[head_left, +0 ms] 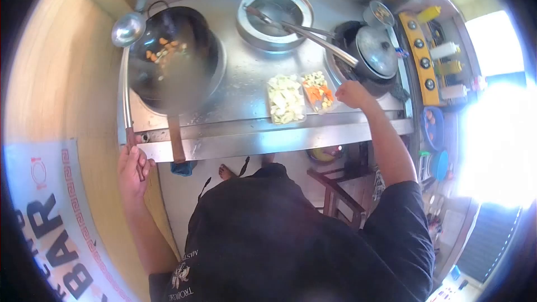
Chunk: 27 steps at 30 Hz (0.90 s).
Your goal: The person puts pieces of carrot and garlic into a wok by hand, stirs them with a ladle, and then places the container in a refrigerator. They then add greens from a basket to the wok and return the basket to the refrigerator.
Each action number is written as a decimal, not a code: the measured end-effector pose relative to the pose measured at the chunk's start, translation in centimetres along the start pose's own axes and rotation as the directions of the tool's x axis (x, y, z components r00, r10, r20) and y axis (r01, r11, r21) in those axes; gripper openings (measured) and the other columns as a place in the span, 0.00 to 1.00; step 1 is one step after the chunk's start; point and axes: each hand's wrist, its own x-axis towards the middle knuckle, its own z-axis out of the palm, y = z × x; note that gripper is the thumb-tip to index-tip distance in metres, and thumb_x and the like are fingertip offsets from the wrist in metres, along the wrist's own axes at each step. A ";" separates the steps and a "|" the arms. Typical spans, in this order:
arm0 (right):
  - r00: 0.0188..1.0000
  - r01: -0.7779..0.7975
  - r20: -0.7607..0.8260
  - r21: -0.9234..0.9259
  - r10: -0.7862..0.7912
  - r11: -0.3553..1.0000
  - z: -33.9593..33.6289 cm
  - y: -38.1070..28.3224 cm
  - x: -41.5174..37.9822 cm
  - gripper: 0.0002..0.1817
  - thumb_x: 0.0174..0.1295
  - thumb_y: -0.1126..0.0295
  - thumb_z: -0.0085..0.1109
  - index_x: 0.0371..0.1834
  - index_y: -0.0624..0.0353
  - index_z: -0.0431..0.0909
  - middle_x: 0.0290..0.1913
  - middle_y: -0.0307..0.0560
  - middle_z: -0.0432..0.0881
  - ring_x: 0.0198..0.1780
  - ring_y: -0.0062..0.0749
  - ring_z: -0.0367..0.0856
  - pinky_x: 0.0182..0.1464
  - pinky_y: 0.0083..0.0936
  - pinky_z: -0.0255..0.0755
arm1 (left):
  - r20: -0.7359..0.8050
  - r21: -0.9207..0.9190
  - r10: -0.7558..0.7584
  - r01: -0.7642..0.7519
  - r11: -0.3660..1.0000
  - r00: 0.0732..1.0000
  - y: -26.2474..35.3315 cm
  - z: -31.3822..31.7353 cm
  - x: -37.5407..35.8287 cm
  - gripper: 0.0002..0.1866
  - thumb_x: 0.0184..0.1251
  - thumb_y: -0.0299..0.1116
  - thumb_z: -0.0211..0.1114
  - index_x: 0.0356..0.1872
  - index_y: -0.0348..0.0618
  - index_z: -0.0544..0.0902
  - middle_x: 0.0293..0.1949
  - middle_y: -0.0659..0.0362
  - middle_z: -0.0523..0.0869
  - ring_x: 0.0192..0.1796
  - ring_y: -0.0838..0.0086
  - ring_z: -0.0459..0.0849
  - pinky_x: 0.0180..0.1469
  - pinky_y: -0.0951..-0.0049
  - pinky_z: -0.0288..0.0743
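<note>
My left hand (135, 169) is wrapped round the wooden handle of a long metal ladle (126, 81), whose bowl is raised at the left rim of a dark wok (193, 28). Pieces of orange and pale vegetable (165, 51) lie in the wok, and a hazy smear like steam blurs its lower part. My right hand (353, 95) is closed beside a clear container of chopped carrot and pale pieces (318, 94); what its fingers hold, if anything, is hidden. To the left of that container sits another one, full of chopped pale green vegetable (286, 99).
A round metal ring (274, 18) stands at the back with long-handled utensils (319, 39) lying across it. At the right are a lidded pot (376, 53), a small bowl (378, 14) and squeeze bottles (444, 50). The wok's wooden handle (175, 140) juts over the counter's front edge (240, 145).
</note>
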 end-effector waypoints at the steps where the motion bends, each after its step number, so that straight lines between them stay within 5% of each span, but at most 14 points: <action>1: 0.999 0.008 -0.037 -0.024 -0.008 1.000 2.2 1.0 -0.3 0.09 0.52 0.67 0.60 0.34 0.58 0.84 0.34 0.55 0.84 0.38 0.48 0.82 0.42 0.38 0.75 | 0.011 -0.020 -0.010 0.010 1.000 1.000 0.4 0.8 -0.1 0.16 0.72 0.36 0.51 0.55 0.40 0.70 0.22 0.68 0.68 0.17 0.84 0.65 0.33 0.78 0.71; 9: 0.968 -0.242 0.027 -0.130 0.248 0.961 6.9 -2.3 2.0 0.10 0.56 0.67 0.55 0.34 0.61 0.82 0.36 0.52 0.84 0.42 0.43 0.84 0.46 0.36 0.76 | -0.007 -0.006 -0.011 0.011 1.000 1.000 1.2 5.1 -0.5 0.15 0.73 0.37 0.51 0.54 0.40 0.72 0.21 0.68 0.69 0.17 0.84 0.65 0.35 0.75 0.72; 11: 0.923 -0.337 0.168 -0.078 0.345 0.938 6.6 -2.8 2.1 0.13 0.58 0.64 0.56 0.42 0.60 0.80 0.40 0.51 0.83 0.47 0.41 0.82 0.49 0.36 0.75 | -0.004 -0.012 -0.008 0.008 1.000 1.000 1.3 5.3 -0.8 0.15 0.73 0.37 0.52 0.53 0.40 0.72 0.21 0.68 0.69 0.18 0.84 0.65 0.35 0.75 0.72; 14: 0.930 -0.364 0.011 -0.099 0.367 0.926 9.2 -1.7 2.7 0.17 0.60 0.61 0.56 0.47 0.60 0.76 0.47 0.54 0.80 0.51 0.42 0.80 0.51 0.36 0.74 | -0.027 -0.027 0.015 -0.015 1.000 1.000 1.0 4.9 -0.9 0.15 0.73 0.37 0.52 0.53 0.41 0.73 0.21 0.68 0.69 0.18 0.84 0.65 0.35 0.75 0.72; 18: 0.939 -0.344 0.018 -0.011 0.344 0.939 9.5 -1.0 2.7 0.20 0.60 0.60 0.56 0.51 0.60 0.73 0.53 0.55 0.76 0.54 0.44 0.78 0.52 0.36 0.74 | 0.025 0.041 0.081 -0.082 0.996 0.996 0.5 3.6 -0.6 0.14 0.73 0.38 0.52 0.53 0.41 0.73 0.21 0.68 0.69 0.18 0.84 0.65 0.35 0.75 0.72; 27: 0.995 -0.085 -0.038 0.060 0.088 0.995 11.4 2.3 3.6 0.10 0.55 0.63 0.60 0.36 0.56 0.81 0.41 0.52 0.82 0.48 0.43 0.80 0.49 0.38 0.73 | -0.073 -0.040 0.042 -0.045 0.998 0.996 1.3 3.7 -1.3 0.14 0.73 0.37 0.51 0.53 0.41 0.73 0.22 0.68 0.68 0.19 0.84 0.65 0.35 0.76 0.71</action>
